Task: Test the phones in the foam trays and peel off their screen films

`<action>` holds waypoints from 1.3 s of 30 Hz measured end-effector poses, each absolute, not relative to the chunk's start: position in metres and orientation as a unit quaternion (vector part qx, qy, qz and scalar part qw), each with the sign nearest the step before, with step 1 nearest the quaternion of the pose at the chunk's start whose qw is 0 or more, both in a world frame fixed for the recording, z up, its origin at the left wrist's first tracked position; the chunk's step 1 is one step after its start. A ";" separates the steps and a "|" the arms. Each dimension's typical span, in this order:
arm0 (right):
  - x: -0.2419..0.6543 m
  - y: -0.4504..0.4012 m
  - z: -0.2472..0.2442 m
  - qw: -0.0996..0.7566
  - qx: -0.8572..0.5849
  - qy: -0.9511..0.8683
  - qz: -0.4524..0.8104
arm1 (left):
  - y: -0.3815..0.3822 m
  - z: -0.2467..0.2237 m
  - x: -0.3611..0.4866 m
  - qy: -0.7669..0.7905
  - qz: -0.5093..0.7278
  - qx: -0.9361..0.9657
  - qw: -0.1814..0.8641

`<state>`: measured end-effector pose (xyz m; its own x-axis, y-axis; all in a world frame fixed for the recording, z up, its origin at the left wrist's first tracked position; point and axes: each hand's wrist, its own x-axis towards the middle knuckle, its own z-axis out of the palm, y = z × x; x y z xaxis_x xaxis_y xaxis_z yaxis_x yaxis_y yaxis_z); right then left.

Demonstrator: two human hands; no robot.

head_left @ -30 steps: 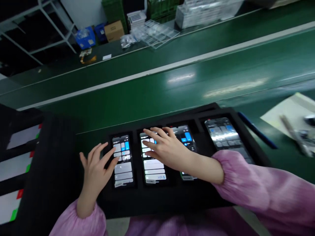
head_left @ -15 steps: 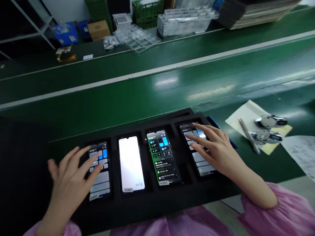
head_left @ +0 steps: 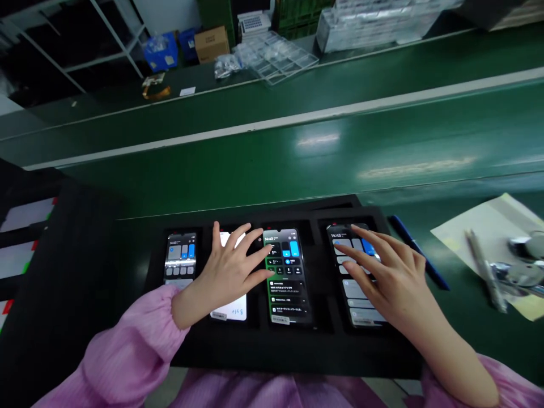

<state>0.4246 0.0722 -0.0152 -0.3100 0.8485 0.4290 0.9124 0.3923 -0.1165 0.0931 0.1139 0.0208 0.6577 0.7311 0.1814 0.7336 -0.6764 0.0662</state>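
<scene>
Spanning the black recessed tray, the left hand and the right hand sit splayed over four lit smartphones lying face up in its slots; neither hand grasps anything. The biggest risk, as I judge it, is the tray: weight leaned on its near edge could shift every phone together. Next comes the loose pink left sleeve, which hides the lower part of the leftmost smartphone and might trigger a stray touch. Smaller still, a drooping left palm could mark the white-screened smartphone beneath it. The right fingertips are over the rightmost smartphone; whether they press, I can't tell.

Around all this, the green bench stretches away beyond the tray. A black slotted holder crowds the left side, and a pale sheet of paper lies to the right. Smallest, a blue pen rests just beside the right knuckles, where a sideways swing could knock it.
</scene>
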 end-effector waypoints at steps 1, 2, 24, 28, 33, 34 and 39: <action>0.424 0.071 -0.015 0.223 -0.546 -0.805 -0.071 | 0.113 0.022 0.093 -0.403 -0.092 -0.911 0.006; 0.424 0.070 -0.014 0.233 -0.547 -0.801 -0.066 | 0.113 0.023 0.092 -0.404 -0.088 -0.911 0.005; 0.432 0.074 -0.024 0.325 -0.576 -0.749 0.038 | 0.074 0.039 -0.064 -0.658 -0.132 -0.741 0.012; 0.427 0.074 -0.012 0.322 -0.585 -0.745 0.009 | 0.065 0.017 -0.074 -0.672 -0.124 -0.730 0.004; 0.428 0.068 -0.008 0.269 -0.583 -0.766 -0.016 | 0.064 0.006 -0.078 -0.658 -0.141 -0.740 0.002; 0.428 0.068 -0.009 0.258 -0.585 -0.768 -0.023 | 0.064 0.004 -0.080 -0.655 -0.142 -0.742 0.001; 0.422 0.067 -0.009 0.232 -0.579 -0.779 -0.058 | 0.067 0.001 -0.086 -0.654 -0.158 -0.740 -0.002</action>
<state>0.4224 0.0672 -0.0086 -0.2214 0.8759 0.4287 0.9296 0.3224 -0.1786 -0.0856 0.0666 0.0006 0.0959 0.9681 0.2314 0.9669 -0.1458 0.2093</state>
